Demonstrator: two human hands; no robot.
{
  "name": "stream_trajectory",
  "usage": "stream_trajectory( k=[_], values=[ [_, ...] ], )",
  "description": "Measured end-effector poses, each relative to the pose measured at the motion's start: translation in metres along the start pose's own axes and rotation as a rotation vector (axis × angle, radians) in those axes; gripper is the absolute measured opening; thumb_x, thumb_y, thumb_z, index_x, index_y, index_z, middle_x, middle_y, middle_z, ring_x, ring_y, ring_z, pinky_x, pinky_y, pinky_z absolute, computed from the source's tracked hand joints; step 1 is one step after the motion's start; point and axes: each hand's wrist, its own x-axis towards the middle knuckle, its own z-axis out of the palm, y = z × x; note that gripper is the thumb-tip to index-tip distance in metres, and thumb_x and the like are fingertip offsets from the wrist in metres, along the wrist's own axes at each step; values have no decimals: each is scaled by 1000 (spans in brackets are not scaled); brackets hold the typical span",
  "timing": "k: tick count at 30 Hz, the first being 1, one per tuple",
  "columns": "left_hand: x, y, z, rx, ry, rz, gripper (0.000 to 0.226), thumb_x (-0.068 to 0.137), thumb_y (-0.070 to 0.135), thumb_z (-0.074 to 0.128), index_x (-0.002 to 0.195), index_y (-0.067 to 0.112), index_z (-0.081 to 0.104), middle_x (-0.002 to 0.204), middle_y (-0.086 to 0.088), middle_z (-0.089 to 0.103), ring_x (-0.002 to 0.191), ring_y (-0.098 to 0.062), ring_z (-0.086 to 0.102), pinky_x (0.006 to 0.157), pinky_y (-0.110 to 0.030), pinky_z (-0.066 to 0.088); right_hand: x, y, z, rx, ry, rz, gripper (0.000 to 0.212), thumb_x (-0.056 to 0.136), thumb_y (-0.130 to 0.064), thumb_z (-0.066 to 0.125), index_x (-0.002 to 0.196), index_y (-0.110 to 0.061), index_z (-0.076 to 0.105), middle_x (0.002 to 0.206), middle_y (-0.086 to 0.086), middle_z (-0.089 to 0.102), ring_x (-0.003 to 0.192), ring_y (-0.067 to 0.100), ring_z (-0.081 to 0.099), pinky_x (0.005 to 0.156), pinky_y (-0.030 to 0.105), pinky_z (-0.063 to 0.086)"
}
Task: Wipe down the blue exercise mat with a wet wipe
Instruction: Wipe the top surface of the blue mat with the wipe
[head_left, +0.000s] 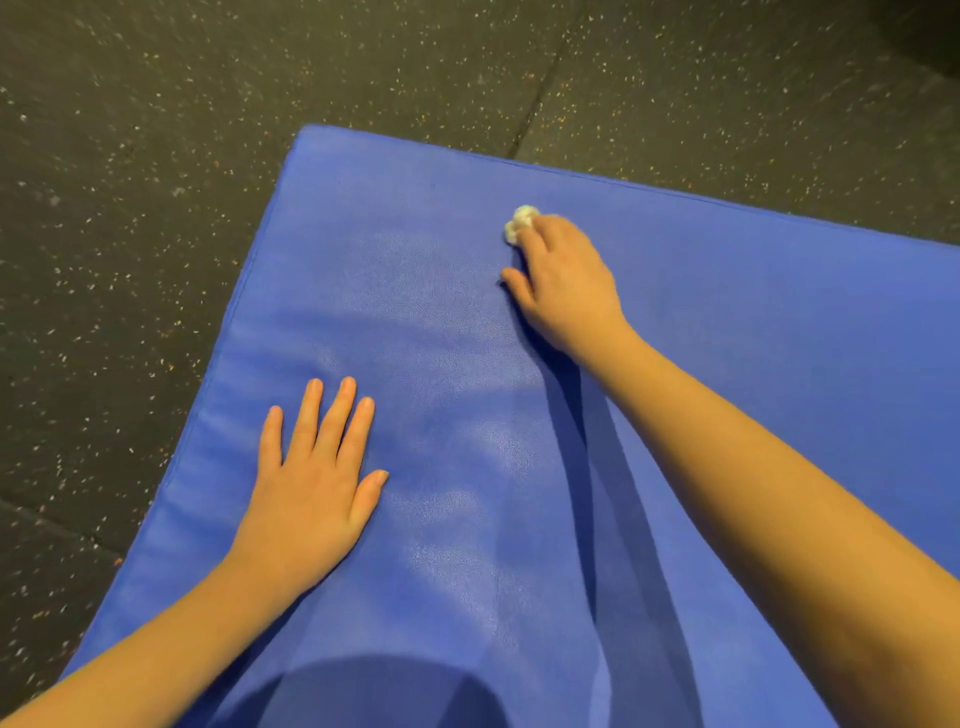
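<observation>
We see the mat (701, 374), blue and padded, filling the centre and lower right of the frame, with its far corner in the upper middle and its left edge running down to the lower left. It lies on the floor (130, 208), dark and speckled with pale flecks, which takes up the top and left of the frame. A seam in the floor runs down from the top towards the mat's far edge. The left hand (311, 488) lies flat on the mat, lower left of centre, palm down, fingers straight and slightly spread, holding nothing. The right hand (566, 280) reaches further up, right of centre, its fingers curled over the wipe (521, 222), a small white wad pressed to the mat near the far edge. Only its tip shows past the fingertips, and the rest is hidden under the hand. Between the two hands we find pale, shiny patches on the mat's grained surface; whether they are wet or only lit we cannot tell. A dark shadow trails along the right forearm, and a round shadow sits at the bottom centre.
</observation>
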Motion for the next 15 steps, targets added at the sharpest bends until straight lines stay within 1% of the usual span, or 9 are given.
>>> stream_trajectory(
  k=[2, 3, 4, 7, 9, 10, 11, 13, 15],
  values=[
    [0, 0, 0, 3, -8, -4, 71, 100, 50, 4, 144, 3, 34, 152, -17, 33, 142, -38, 22, 108, -59, 19, -1, 7, -1, 37, 37, 217, 41, 95, -26, 51, 126, 0, 53, 138, 16, 47, 123, 36, 43, 104, 38, 32],
    [0, 0, -1, 5, -7, -8, 72, 100, 50, 4, 143, 2, 36, 152, -17, 33, 142, -39, 22, 108, -59, 19, -5, -1, -1, 84, 50, 268, 41, 94, -26, 51, 126, 0, 53, 138, 16, 47, 124, 36, 42, 104, 37, 31],
    [0, 0, -1, 7, -7, -11, 73, 100, 50, 4, 143, 2, 38, 151, -17, 33, 141, -39, 23, 107, -59, 19, -12, -15, -1, 130, 54, 236, 42, 92, -26, 51, 123, 1, 55, 137, 17, 48, 123, 37, 43, 104, 37, 31],
    [0, 2, -2, 7, -2, -15, 75, 99, 50, 4, 141, 0, 42, 150, -18, 35, 140, -39, 24, 106, -59, 20, -43, -47, 5, 160, -45, -43, 41, 88, -29, 51, 115, 0, 59, 125, 15, 57, 114, 35, 49, 98, 38, 38],
    [0, 3, -3, 8, 3, -16, 74, 99, 50, 6, 141, 1, 42, 151, -17, 35, 140, -39, 24, 107, -59, 21, -48, -39, 0, 31, -7, -131, 31, 91, -29, 49, 99, -4, 64, 103, 12, 64, 98, 35, 55, 82, 42, 49],
    [-1, 3, -4, 7, 7, -16, 72, 99, 50, 8, 141, 1, 41, 151, -17, 35, 140, -38, 24, 107, -59, 21, -45, -29, 1, -19, 62, -81, 26, 92, -26, 50, 87, -5, 65, 90, 12, 65, 87, 35, 57, 71, 42, 51],
    [-1, 3, -5, 7, 13, -16, 70, 99, 49, 14, 142, 1, 42, 151, -17, 35, 141, -38, 24, 107, -59, 22, -42, -20, 1, -34, 148, 34, 26, 91, -23, 52, 78, -5, 65, 80, 11, 65, 80, 35, 57, 63, 41, 50],
    [-2, 4, -6, 7, 19, -18, 67, 94, 46, 25, 141, 1, 43, 151, -17, 35, 140, -38, 25, 106, -61, 26, -45, -15, -1, -8, 235, 234, 31, 94, -23, 47, 79, -3, 66, 82, 10, 66, 77, 36, 56, 61, 40, 48],
    [-2, 5, -8, 7, 21, -19, 67, 92, 44, 28, 141, 1, 44, 151, -16, 36, 140, -38, 26, 105, -62, 28, -57, -31, 3, 52, 220, 176, 24, 94, -20, 51, 85, -4, 66, 88, 10, 67, 75, 35, 56, 60, 36, 47]
  ],
)
